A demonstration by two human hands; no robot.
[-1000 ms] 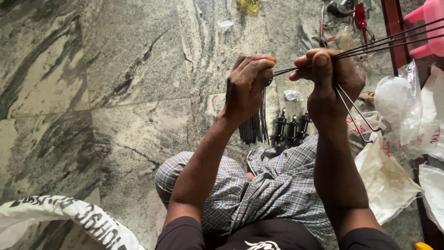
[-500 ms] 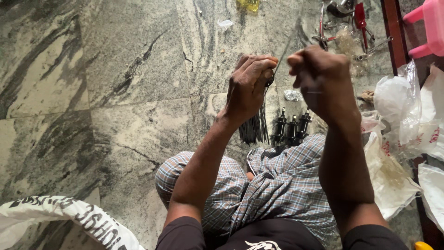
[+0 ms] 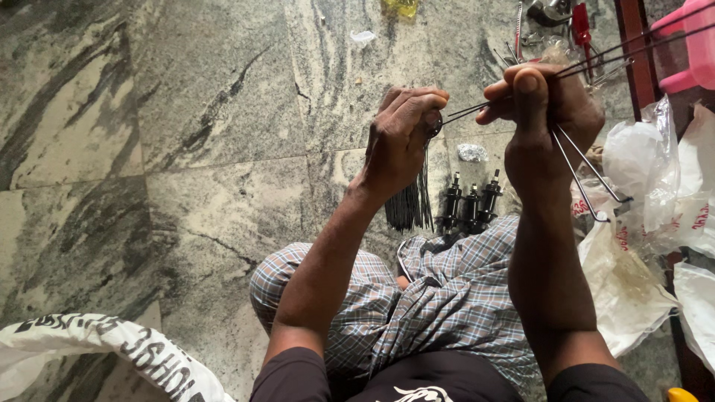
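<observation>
My left hand (image 3: pixel 402 138) is closed around a small round black metal part, held above the floor. My right hand (image 3: pixel 547 112) pinches a bundle of thin metal spokes (image 3: pixel 625 48) that run up to the right; their near ends meet the part in my left hand. Two more spokes (image 3: pixel 585 175) hang down from my right hand. Below my hands a bundle of dark spokes (image 3: pixel 411 205) and three black hubs (image 3: pixel 471 202) lie on the floor by my checked cloth (image 3: pixel 439 305).
Marbled stone floor (image 3: pixel 186 149) spreads to the left. Crumpled white plastic bags (image 3: pixel 648 186) lie at the right, a pink plastic object (image 3: pixel 696 45) at top right, red-handled tools (image 3: pixel 579 26) at the top, a printed white sack (image 3: pixel 112 350) at bottom left.
My right hand swung the spoke bundle inward half a second ago, then back out to the right. My left hand stayed in place on the small part.
</observation>
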